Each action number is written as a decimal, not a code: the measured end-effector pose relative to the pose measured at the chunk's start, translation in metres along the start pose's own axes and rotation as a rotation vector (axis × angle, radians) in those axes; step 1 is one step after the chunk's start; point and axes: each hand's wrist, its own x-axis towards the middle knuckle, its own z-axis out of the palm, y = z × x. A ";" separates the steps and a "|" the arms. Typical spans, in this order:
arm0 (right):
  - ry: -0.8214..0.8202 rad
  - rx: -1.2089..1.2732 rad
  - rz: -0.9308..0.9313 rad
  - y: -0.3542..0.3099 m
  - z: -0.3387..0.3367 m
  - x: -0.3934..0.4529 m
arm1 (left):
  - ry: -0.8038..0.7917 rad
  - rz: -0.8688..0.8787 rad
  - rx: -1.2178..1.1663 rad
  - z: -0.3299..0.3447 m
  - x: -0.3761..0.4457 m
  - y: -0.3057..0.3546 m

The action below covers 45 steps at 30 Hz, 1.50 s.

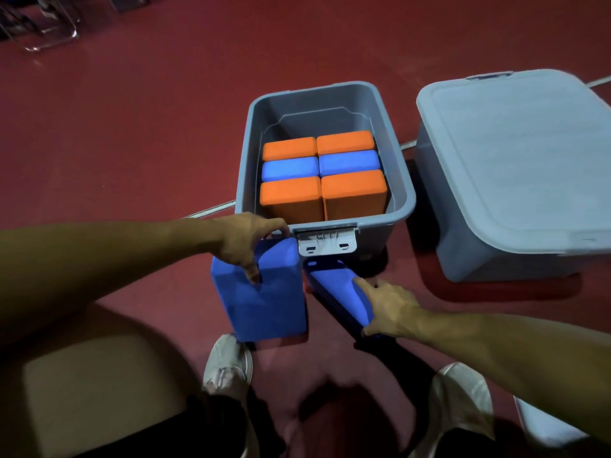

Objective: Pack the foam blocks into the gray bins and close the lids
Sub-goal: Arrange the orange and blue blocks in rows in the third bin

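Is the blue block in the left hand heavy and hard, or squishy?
Probably light: the left hand lifts the blue block by its top alone. Likely a bit squishy, since the thumb seems to dent its face. Its matte surface shouldn't slip.

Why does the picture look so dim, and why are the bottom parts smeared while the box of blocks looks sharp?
Head view: the light is low, the red floor darkening toward the corners; the open gray bin and its orange and blue blocks are fairly sharp; the shoes and the bottom edge are smeared; the wide lens bends the closed bin's lid.
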 end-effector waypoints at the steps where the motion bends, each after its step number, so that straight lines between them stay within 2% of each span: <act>1: -0.005 0.004 -0.001 0.000 0.000 -0.001 | 0.004 0.002 -0.003 -0.001 0.000 -0.001; 7: 0.046 0.004 -0.053 0.002 -0.016 -0.009 | 0.004 0.012 -0.003 -0.008 -0.002 0.000; 10: 0.189 -0.002 -0.130 0.002 -0.032 -0.017 | 0.021 0.019 0.005 -0.013 -0.005 0.001; 13: 0.368 0.103 -0.221 0.001 -0.046 -0.024 | 0.007 0.023 0.025 -0.015 -0.009 0.003; 16: 0.467 0.171 -0.288 -0.006 -0.059 -0.027 | 0.005 0.026 0.041 -0.016 -0.013 0.007; 24: 0.314 0.230 -0.278 -0.030 -0.040 -0.016 | 0.006 0.017 0.071 -0.017 -0.025 0.010; 27: 0.274 0.074 -0.332 -0.032 -0.039 -0.012 | -0.004 0.012 0.083 -0.016 -0.028 0.010; 31: 0.155 -0.046 -0.279 -0.026 -0.038 -0.014 | -0.015 0.001 0.088 -0.016 -0.031 0.008; 37: 0.170 0.065 -0.247 -0.030 -0.051 -0.013 | -0.006 -0.022 0.089 -0.020 -0.032 0.008; 45: 0.238 -0.004 -0.394 -0.061 -0.107 -0.013 | 0.008 -0.114 -0.046 -0.055 -0.050 0.011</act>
